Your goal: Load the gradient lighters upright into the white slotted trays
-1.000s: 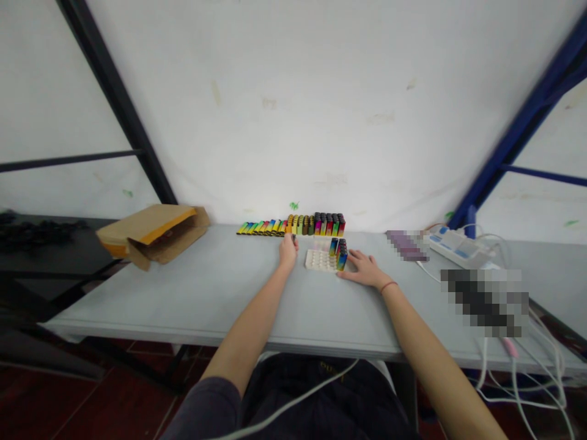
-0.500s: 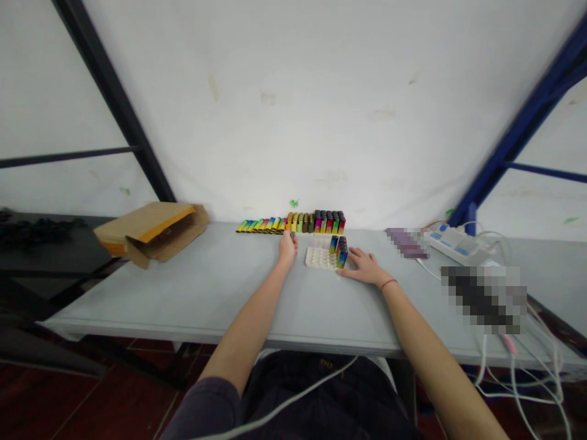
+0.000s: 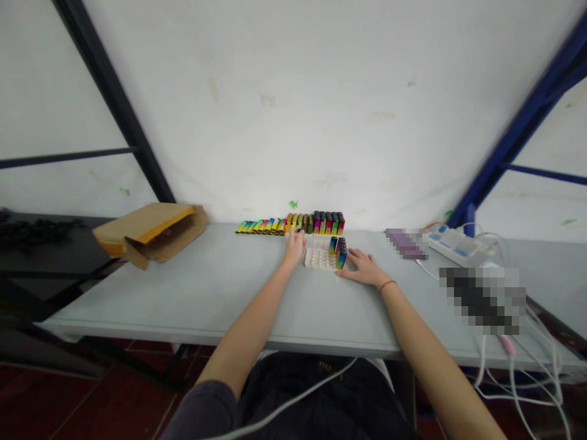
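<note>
Partly filled tray [image 3: 316, 260], upright lighters [image 3: 342, 257]; open box [image 3: 144, 225]

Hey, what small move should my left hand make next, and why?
Perhaps ease the left hand rightward over the white tray: its left sockets look vacant, coloured pieces stand at its right end, and the right hand rests beside them. Whether the left hand holds anything is unclear.

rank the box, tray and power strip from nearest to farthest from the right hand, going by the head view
Nearest to the right hand first:
1. tray: just to the hand's left
2. power strip: off to the right
3. box: farthest, well over on the left
</note>
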